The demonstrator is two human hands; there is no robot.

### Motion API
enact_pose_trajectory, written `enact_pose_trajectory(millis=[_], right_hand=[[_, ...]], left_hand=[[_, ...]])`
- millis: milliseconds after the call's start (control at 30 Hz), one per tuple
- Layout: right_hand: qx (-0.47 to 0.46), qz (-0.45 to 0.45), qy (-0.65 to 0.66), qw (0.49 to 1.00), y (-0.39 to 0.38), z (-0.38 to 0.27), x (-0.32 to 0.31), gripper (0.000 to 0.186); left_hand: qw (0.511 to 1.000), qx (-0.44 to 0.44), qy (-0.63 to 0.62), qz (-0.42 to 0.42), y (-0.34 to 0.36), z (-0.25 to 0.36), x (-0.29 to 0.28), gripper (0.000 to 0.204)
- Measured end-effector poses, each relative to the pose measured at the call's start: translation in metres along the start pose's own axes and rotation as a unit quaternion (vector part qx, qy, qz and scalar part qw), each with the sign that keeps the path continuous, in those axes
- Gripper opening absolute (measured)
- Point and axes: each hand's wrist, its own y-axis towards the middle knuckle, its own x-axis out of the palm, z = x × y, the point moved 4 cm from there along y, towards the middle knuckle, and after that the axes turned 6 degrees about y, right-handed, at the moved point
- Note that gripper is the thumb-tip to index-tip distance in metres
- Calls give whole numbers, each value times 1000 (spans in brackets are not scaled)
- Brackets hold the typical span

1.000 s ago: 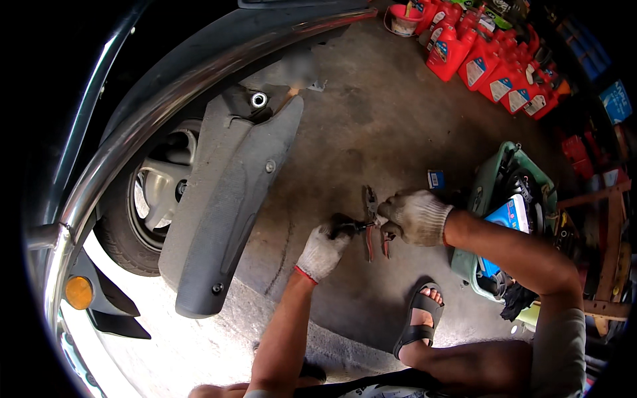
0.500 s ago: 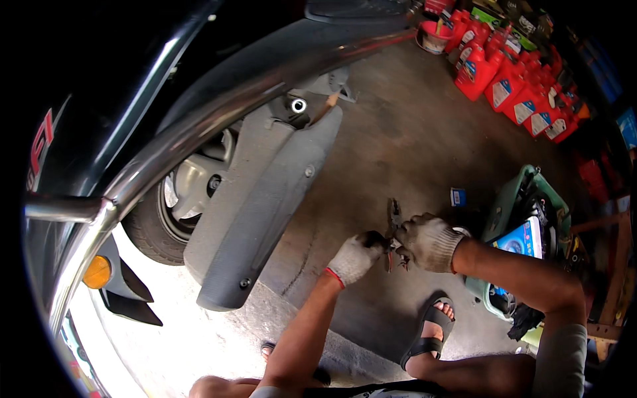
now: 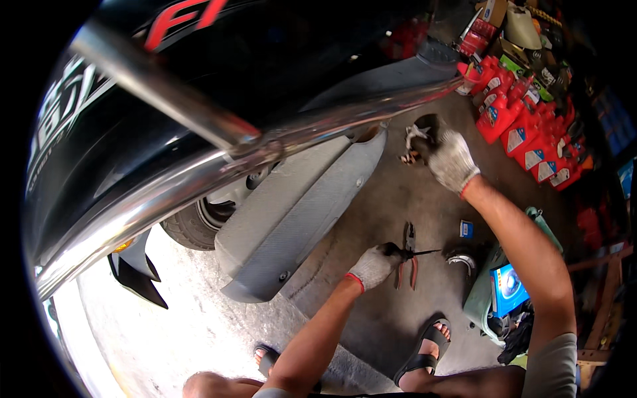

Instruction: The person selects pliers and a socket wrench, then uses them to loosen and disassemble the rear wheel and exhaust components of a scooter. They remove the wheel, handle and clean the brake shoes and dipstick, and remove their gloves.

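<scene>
My left hand (image 3: 373,265), in a white glove with a dark palm, is closed on a screwdriver (image 3: 426,252). Its thin dark shaft points right, passing above pliers (image 3: 409,255) with red handles that lie on the floor. Farther off and to the right, my right hand (image 3: 448,156), gloved the same way, is raised off the floor beyond the pliers. Its fingers close on a small silver metal part (image 3: 417,136) with coppery bits; the exact kind is unclear. Left of it is the upper end of a grey exhaust cover (image 3: 298,219) on a motorcycle.
A shiny metal guard bar (image 3: 179,189) crosses the dark motorcycle body at the left. On the floor right of the pliers are a curved metal piece (image 3: 462,259) and a small blue box (image 3: 466,229). A green bin (image 3: 479,302) stands at the right, with several red jugs (image 3: 524,136) behind.
My right hand has left my left hand and moved up and away with the metal part. My left hand stays low, its screwdriver now visible. The view has shifted toward the motorcycle body.
</scene>
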Motion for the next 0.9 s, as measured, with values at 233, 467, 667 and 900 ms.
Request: enact_pose_trajectory(millis=[233, 467, 667, 900], right_hand=[[-194, 48, -164, 966, 52, -48, 49, 27], [-173, 75, -177, 966, 76, -26, 101, 30], [-119, 26, -127, 984, 80, -10, 122, 29], [-150, 10, -184, 972, 85, -26, 118, 32]], left_hand=[[998, -66, -15, -12, -9, -8, -14, 28], [1000, 7, -2, -14, -18, -19, -22, 31], [1000, -13, 14, -13, -25, -25, -29, 38], [999, -24, -27, -4, -22, -34, -29, 35]])
